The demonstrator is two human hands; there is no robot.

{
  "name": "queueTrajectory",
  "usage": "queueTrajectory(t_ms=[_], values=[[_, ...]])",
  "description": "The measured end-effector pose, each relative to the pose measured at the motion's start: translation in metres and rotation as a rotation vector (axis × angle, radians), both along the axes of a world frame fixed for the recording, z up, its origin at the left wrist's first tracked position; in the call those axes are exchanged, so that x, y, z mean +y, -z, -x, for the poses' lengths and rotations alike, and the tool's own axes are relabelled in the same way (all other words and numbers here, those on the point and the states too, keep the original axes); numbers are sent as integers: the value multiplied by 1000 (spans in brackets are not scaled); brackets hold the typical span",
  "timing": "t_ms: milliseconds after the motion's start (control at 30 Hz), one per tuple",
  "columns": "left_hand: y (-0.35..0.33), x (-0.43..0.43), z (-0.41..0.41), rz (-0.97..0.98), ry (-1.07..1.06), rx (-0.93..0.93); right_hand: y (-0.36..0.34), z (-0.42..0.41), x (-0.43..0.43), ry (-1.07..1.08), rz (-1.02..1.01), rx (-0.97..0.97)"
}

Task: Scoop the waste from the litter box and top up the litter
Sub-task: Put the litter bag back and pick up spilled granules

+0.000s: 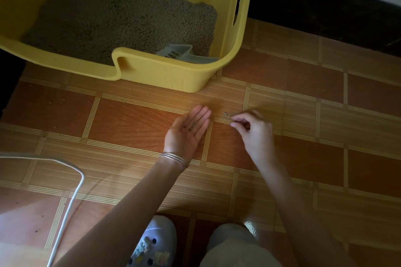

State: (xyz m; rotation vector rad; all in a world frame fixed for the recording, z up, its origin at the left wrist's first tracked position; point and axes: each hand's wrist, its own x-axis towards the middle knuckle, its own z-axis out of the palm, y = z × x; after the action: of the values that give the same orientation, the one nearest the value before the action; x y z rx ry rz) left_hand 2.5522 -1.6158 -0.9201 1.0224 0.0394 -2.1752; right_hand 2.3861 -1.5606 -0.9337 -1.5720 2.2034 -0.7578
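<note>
A yellow litter box (pixel 173 75) stands on the tiled floor at the top, holding grey-brown litter (pixel 112 19). A grey scoop (pixel 184 53) lies inside at its front right corner. A few spilled litter grains (pixel 225 115) lie on the floor in front of the box. My left hand (pixel 188 131) is held flat, palm up, with several grains resting on the fingers. My right hand (pixel 253 129) hovers beside the spilled grains, thumb and forefinger pinched together at them; whether a grain sits between the fingertips is too small to tell.
A white cable (pixel 71 199) loops over the floor at the lower left. My shoe (pixel 154 242) and knee (pixel 234 247) are at the bottom edge. A dark skirting strip (pixel 325 12) runs along the wall at the upper right.
</note>
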Motion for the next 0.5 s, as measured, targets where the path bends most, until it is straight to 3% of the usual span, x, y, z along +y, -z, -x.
queueTrajectory(t_ms=[300,500], values=[[-2,0,0,7,4,-7,-3,-1,-19,-16,79,-113],[-2,0,1,17,12,-27,4,5,-19,-183,-28,12]])
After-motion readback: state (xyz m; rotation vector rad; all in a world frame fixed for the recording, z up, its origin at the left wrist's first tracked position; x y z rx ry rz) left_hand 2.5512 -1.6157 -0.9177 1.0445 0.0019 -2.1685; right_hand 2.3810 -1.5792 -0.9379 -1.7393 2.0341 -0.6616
